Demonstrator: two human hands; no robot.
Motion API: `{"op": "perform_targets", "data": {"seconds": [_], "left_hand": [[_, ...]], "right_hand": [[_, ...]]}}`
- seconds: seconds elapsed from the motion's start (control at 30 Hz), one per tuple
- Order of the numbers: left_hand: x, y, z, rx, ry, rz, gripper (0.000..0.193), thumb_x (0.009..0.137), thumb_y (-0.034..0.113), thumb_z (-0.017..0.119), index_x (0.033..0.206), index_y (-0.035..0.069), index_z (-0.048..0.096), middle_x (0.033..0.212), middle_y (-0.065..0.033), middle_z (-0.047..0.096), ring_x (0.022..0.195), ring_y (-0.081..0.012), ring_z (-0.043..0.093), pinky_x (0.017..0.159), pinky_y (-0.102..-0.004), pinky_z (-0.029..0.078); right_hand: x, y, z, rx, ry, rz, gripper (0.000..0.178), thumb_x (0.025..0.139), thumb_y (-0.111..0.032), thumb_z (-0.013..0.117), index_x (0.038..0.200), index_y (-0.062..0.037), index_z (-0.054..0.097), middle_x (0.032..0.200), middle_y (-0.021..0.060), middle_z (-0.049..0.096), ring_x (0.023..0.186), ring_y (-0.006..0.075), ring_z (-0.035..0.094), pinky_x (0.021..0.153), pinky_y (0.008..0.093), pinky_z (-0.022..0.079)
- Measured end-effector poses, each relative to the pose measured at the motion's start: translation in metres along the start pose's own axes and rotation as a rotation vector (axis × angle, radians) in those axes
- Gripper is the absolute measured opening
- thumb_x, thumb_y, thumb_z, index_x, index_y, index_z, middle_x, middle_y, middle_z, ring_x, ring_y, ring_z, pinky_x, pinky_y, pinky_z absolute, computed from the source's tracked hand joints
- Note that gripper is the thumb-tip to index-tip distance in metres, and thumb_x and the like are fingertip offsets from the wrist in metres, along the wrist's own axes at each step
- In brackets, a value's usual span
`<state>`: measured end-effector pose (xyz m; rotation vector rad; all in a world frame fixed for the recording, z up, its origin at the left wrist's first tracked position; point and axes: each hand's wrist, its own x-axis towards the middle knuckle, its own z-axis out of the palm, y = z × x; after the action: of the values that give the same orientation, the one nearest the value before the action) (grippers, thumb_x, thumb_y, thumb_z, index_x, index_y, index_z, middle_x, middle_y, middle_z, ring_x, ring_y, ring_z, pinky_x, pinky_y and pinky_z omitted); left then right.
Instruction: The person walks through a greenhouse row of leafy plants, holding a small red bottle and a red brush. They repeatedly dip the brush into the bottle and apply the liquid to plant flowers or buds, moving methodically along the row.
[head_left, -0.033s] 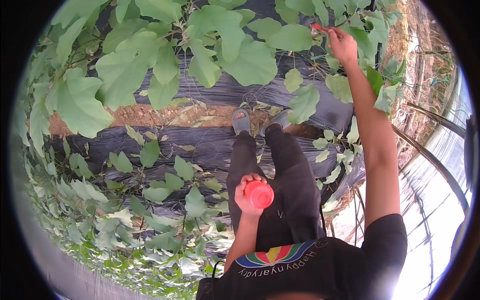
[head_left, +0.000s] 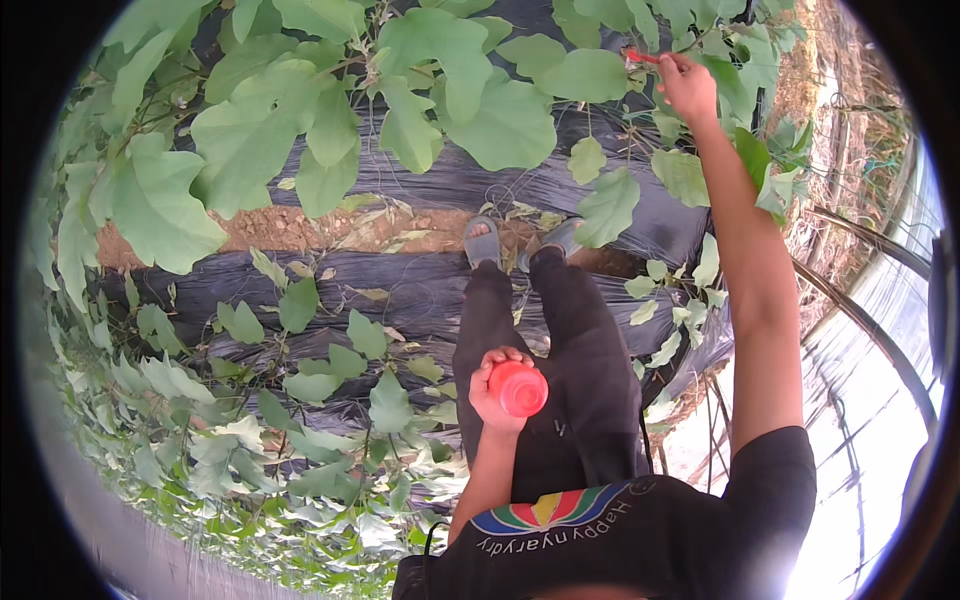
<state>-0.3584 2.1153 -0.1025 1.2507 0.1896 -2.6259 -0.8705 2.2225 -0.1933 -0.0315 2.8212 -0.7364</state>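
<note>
My left hand (head_left: 493, 392) is wrapped round a small red plastic container (head_left: 522, 389), round when seen from above, held in front of my legs. With my right arm stretched far forward, my right hand (head_left: 688, 88) pinches a thin red stick-like tool (head_left: 645, 58). The tool's tip points left among the leaves, next to a small pale spot on the plant that I cannot make out. Broad green leaves (head_left: 585, 75) surround the tip, and my fingers partly hide the tool's other end.
Leafy plants (head_left: 150, 200) fill the far side and the left. Black plastic sheeting (head_left: 400, 165) covers the raised beds, with a strip of bare soil (head_left: 270, 230) between them. Dark curved poles (head_left: 870, 235) and pale film stand at the right.
My right hand has shifted very slightly to the right with the red tool. My left hand and the red container have stayed in place.
</note>
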Motion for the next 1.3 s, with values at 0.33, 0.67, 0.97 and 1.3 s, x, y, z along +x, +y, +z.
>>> {"op": "perform_targets", "data": {"seconds": [0.33,0.67,0.97,1.3], "left_hand": [[0.000,0.000,-0.012,-0.002,0.061,0.069,0.024,0.095,0.026,0.044,0.095,0.008,0.061,0.100,-0.0103,0.060,0.094,-0.0274,0.058,0.077,-0.0408,0.050],[0.006,-0.006,-0.010,-0.001,0.068,0.049,0.024,0.094,0.026,0.046,0.094,0.007,0.061,0.098,-0.0107,0.061,0.094,-0.0285,0.059,0.078,-0.0428,0.052],[0.007,-0.010,-0.010,0.004,0.078,0.057,0.023,0.094,0.025,0.046,0.094,0.007,0.060,0.098,-0.0108,0.061,0.094,-0.0281,0.059,0.079,-0.0427,0.054],[0.010,-0.016,-0.004,-0.011,0.127,0.045,0.023,0.091,0.024,0.045,0.092,0.005,0.058,0.096,-0.0135,0.060,0.091,-0.0304,0.057,0.085,-0.0408,0.048]], "right_hand": [[0.044,-0.010,0.008,-0.144,-0.077,0.256,0.039,0.088,-0.039,0.054,0.115,-0.0171,0.071,0.073,0.0021,0.073,0.059,0.0137,0.069,0.074,0.0277,0.055],[0.051,-0.037,-0.005,-0.426,-0.075,-0.011,0.041,0.085,-0.043,0.054,0.111,-0.0191,0.073,0.109,0.0175,0.070,0.103,0.0381,0.065,0.093,0.0437,0.051],[0.061,-0.029,0.005,-0.379,-0.246,0.114,0.041,0.086,-0.041,0.053,0.112,-0.0171,0.073,0.095,0.0142,0.073,0.095,0.0330,0.068,0.090,0.0408,0.052],[0.053,-0.057,-0.013,-0.630,-0.180,-0.141,0.037,0.086,-0.039,0.054,0.104,-0.0156,0.076,0.095,0.0165,0.073,0.096,0.0346,0.068,0.090,0.0414,0.052]]}}
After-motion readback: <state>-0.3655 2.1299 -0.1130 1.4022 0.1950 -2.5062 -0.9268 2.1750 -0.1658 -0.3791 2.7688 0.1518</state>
